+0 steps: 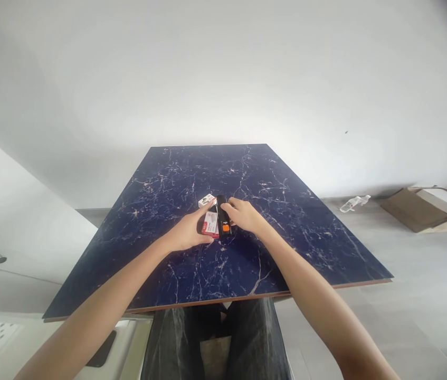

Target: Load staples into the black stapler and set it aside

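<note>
Near the middle of the table, a black stapler (223,217) with an orange patch at its near end lies lengthwise away from me. My right hand (247,215) is closed on its right side, fingers bent over the top. A small red and white box (210,224), which looks like a staple box, sits against the stapler's left side. Around that box curls my left hand (184,231), with the thumb at the near end and fingers at the far end. Just beyond the left fingertips is another small white box (205,200) with dark print, partly covered.
The blue marbled table (215,279) has a brown front edge near my legs, and a white wall stands behind it. On the floor to the right are a clear plastic bottle (354,203) and an open cardboard box (417,211). A dark phone-like object (102,351) lies at lower left.
</note>
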Demonstrator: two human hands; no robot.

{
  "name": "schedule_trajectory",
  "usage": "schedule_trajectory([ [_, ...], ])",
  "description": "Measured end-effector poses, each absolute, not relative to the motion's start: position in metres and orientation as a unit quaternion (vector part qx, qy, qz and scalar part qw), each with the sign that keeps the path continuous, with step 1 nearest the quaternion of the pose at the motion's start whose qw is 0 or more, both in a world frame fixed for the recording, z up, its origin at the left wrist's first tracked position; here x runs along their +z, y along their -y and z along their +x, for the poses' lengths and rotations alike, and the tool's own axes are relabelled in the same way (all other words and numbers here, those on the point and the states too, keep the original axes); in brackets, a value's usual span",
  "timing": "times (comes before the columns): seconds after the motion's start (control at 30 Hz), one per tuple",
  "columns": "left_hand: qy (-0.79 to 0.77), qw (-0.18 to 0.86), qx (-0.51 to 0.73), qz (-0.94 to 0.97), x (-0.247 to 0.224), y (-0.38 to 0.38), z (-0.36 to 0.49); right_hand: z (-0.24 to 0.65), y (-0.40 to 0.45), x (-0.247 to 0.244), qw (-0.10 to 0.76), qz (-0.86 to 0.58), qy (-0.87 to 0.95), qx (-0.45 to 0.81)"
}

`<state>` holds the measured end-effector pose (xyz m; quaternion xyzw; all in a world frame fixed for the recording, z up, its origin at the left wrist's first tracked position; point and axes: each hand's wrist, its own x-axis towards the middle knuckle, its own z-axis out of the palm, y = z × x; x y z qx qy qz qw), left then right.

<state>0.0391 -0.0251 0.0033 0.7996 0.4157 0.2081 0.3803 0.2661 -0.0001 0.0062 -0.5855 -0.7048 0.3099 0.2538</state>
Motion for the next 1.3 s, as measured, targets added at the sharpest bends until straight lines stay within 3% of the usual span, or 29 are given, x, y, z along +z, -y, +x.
schedule_trajectory([
  [0.23, -0.414, 0.393, 0.240, 0.785, 0.001, 0.024, 0.041, 0.268, 0.002, 0.009, 0.239, -0.581, 0.715, 0.305],
  [0.4, -0.447, 0.257, 0.239, 0.823, -0.007, 0.027, 0.047, 0.268, 0.002, 0.008, 0.244, -0.573, 0.716, 0.316],
  [0.6, -0.464, 0.107, 0.344, 0.809, -0.008, 0.000, 0.038, 0.270, 0.000, 0.009, 0.245, -0.563, 0.706, 0.354],
  [1.07, -0.419, 0.244, 0.127, 0.865, -0.007, -0.002, 0.024, 0.271, 0.001, 0.009, 0.248, -0.559, 0.690, 0.387],
  [1.3, -0.425, 0.229, 0.160, 0.861, -0.017, -0.004, 0.032, 0.268, 0.010, 0.019, 0.218, -0.595, 0.735, 0.240],
])
